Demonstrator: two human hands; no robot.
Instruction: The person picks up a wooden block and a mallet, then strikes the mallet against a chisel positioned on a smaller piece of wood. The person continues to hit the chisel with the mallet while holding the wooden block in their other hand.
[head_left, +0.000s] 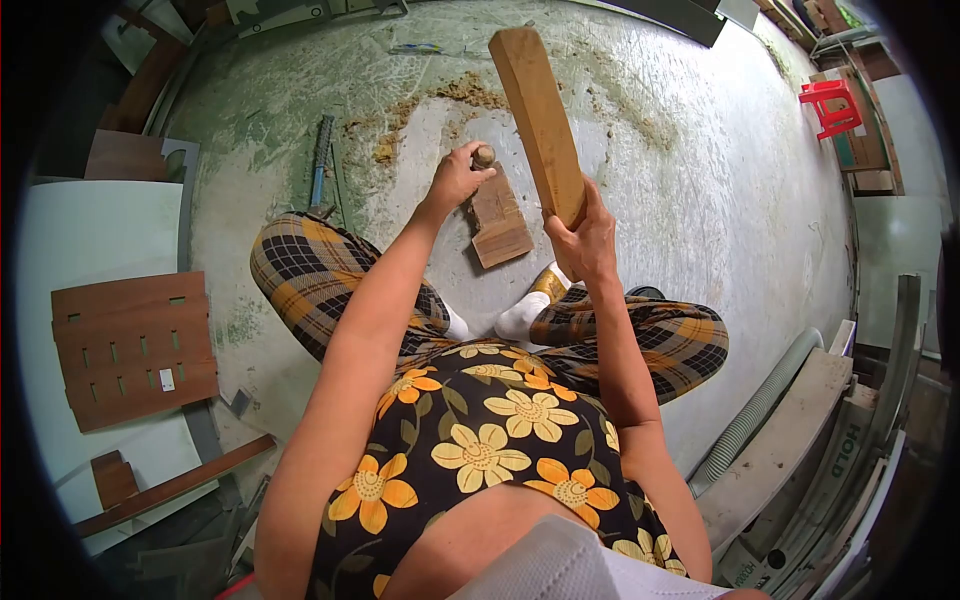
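Note:
A long, thick wooden bar (540,120) rises from my right hand (585,240), whose fingers are wrapped round its lower end. Its far end points up and slightly left, above the floor. To the left, my left hand (461,180) is closed round a small round-ended piece (484,156); the rest of that piece is hidden by the fingers. Just beside and below that hand, a stepped brown wooden block (499,222) lies on the concrete floor between my bent legs. Whether the round-ended piece is joined to the block I cannot tell.
A blue-handled tool (320,170) lies left of my hands. Sawdust (470,92) is scattered ahead. A slotted brown panel (135,345) is at the left, a red stool (831,108) at the upper right, and a ribbed hose (765,400) with long boards at the lower right.

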